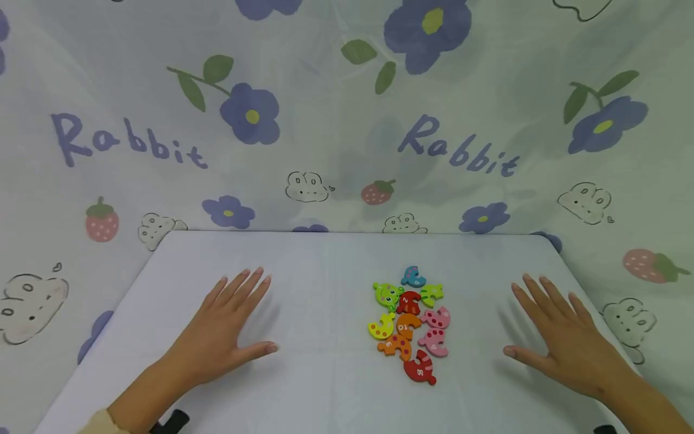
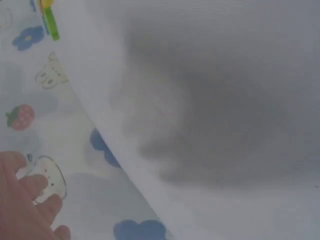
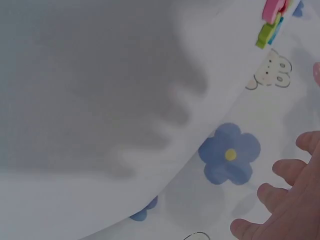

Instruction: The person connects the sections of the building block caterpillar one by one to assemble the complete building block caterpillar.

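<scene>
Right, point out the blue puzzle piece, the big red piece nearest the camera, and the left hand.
blue puzzle piece (image 1: 413,276), head view, middle of its body.
red piece (image 1: 420,368), head view, centre of its curved body.
left hand (image 1: 219,335), head view, back of the hand, flat on the table.

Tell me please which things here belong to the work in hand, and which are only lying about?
In the work:
- puzzle pieces, a coloured cluster between the hands
- left hand, flat and open on the table
- right hand, flat and open

Only around:
- printed cloth behind and beside the table
</scene>
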{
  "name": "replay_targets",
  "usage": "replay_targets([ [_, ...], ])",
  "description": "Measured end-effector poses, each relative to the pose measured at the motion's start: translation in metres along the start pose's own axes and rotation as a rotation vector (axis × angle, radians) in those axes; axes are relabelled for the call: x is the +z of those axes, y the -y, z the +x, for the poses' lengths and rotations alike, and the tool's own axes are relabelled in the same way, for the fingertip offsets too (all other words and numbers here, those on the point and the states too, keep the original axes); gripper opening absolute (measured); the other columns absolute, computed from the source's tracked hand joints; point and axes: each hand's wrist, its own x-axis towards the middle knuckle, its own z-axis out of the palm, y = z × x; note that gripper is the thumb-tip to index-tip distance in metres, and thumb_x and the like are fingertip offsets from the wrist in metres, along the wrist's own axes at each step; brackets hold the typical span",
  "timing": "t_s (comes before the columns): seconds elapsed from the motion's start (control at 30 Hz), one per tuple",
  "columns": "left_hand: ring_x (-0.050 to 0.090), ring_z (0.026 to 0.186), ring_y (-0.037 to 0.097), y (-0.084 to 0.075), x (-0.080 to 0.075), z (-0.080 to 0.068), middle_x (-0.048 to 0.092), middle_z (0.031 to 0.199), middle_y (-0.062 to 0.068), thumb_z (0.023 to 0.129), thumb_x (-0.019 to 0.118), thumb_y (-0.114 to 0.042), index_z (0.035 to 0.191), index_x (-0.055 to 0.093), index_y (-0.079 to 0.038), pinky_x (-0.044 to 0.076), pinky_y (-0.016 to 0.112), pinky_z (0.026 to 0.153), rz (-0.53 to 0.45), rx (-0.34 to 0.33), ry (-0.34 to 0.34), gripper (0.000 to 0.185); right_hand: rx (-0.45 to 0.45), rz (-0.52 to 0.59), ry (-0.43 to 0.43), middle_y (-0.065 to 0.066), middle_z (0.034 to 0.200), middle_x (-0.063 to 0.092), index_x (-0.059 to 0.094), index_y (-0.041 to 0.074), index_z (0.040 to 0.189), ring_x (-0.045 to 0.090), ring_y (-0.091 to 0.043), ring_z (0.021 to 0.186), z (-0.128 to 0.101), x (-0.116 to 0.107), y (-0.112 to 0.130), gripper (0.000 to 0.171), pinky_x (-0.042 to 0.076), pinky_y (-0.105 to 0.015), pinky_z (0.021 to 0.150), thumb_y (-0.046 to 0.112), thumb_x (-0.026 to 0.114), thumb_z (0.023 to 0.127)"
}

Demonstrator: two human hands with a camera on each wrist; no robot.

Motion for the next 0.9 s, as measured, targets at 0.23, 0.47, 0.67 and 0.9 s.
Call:
replay_targets([
  [0.23,0.017,0.158,0.033,-0.018,0.003,0.034,0.016,0.174,0.007,0.089,0.052,-0.084,0.17,0.014,-0.02,0.005,0.052,0.125,-0.028,0.05,0.059,0.109,-0.013,-0.003,-0.01,-0.011,0.173,0.016,0.02,0.019,0.169,0.002,-0.032,0.16,0.001,-0.009,0.01,0.112,-0.012,-0.05,0.123,0.065,0.078,0.084],
  [0.47,0.024,0.156,0.031,-0.039,0.009,0.064,0.027,0.171,0.007,0.094,0.057,-0.075,0.167,0.028,-0.014,0.016,0.054,0.124,-0.047,0.145,0.061,0.099,-0.032,-0.003,0.02,-0.013,0.169,0.029,0.031,0.019,0.166,0.022,-0.038,0.155,0.009,-0.018,0.029,0.108,0.0,-0.044,0.126,0.07,0.077,0.083],
  [0.67,0.039,0.149,0.03,-0.054,0.016,0.093,0.044,0.161,0.009,0.097,0.068,-0.057,0.159,0.043,-0.01,0.023,0.053,0.123,-0.066,0.193,0.084,0.082,-0.024,-0.003,0.066,-0.013,0.16,0.042,0.046,0.017,0.158,0.045,-0.041,0.139,0.02,-0.023,0.046,0.095,0.048,-0.067,0.097,0.065,0.08,0.083],
  [0.9,0.047,0.143,0.025,-0.073,0.033,0.137,0.052,0.154,0.005,0.101,0.067,-0.048,0.156,0.049,-0.012,0.027,0.048,0.122,-0.105,0.237,0.173,0.068,-0.034,-0.007,0.107,-0.011,0.152,0.052,0.058,0.016,0.15,0.054,-0.037,0.134,0.032,-0.026,0.061,0.079,0.052,-0.06,0.096,0.054,0.083,0.085],
])
